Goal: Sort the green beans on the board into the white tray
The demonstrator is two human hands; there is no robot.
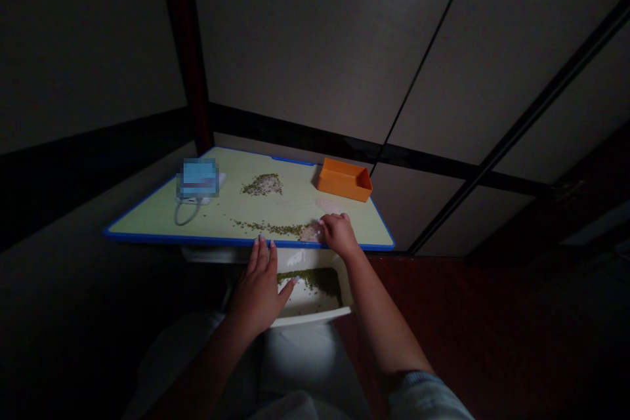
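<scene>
My right hand (338,233) is over the table's front right part, its fingers curled and pinched together; what they hold, if anything, is hidden. Beside its fingertips is a small pale patch (310,232), perhaps light grains, at the end of a scattered line of small green beans (280,230). With fingers stretched out, my left hand (258,289) rests its fingertips at the blue front edge of the table (167,220). Its thumb reaches over a white tray (295,322) below the edge, where many green beans (315,279) lie. A mixed heap of pale and green grains (266,184) sits farther back.
An orange open box (344,180) stands at the back right of the table. On the left are a blurred-out blue device (197,177) and a looped grey cable (187,220). A faint pale patch (327,205) lies before the box. Cabinet panels (305,46) rise behind.
</scene>
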